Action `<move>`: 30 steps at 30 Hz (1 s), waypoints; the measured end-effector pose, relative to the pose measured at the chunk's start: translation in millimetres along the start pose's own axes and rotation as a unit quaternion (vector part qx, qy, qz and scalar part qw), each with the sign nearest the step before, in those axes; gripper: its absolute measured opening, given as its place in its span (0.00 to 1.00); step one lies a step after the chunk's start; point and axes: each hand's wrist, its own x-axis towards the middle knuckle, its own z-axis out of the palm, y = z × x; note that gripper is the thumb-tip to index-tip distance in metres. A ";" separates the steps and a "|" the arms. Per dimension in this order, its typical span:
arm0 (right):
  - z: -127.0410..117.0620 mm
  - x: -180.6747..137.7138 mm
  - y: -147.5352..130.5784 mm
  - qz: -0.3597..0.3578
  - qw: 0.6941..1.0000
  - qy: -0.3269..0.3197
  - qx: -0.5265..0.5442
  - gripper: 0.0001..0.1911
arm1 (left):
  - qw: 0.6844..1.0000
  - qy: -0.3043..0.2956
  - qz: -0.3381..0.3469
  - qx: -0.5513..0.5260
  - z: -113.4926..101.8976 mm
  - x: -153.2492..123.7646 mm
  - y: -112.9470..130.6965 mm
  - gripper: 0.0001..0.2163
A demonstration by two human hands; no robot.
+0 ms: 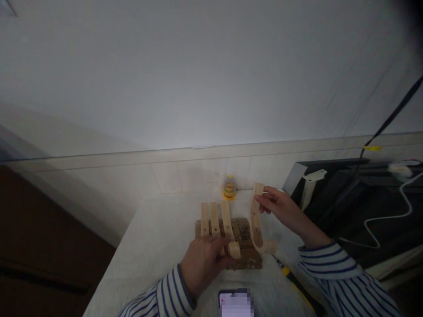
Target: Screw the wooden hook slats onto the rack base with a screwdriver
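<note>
My right hand point(274, 204) pinches the upper end of a J-shaped bent wooden hook point(256, 224), held upright beside a brown board point(244, 259) with dark markings. Three similar pale wooden hooks stand in a row at the board; the rightmost hook point(227, 220) curves forward at its lower end, and the middle hook point(214, 215) and left hook point(204, 218) are partly covered. Each shows a small dark spot, perhaps a screw. My left hand point(206, 259) is closed around the lower part of these hooks, its fingers hiding their lower ends.
A yellow-and-black screwdriver point(297, 284) lies to the right, its tip near the held hook. At the front edge is a phone point(235, 303). A small yellow container point(229, 188) stands by the wall. Dark panels and a white cable point(380, 218) are at the right.
</note>
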 end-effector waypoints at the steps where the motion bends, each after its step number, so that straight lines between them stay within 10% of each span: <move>1: 0.6 1.2 2.7 0.004 1.000 -0.009 -0.002 0.12 | 1.000 -0.003 -0.003 0.001 -0.5 -0.2 -0.6 0.18; 30: 23.0 13.6 34.5 0.094 0.987 -0.124 0.040 0.12 | 0.978 -0.206 -0.022 -0.007 -28.8 39.5 18.0 0.03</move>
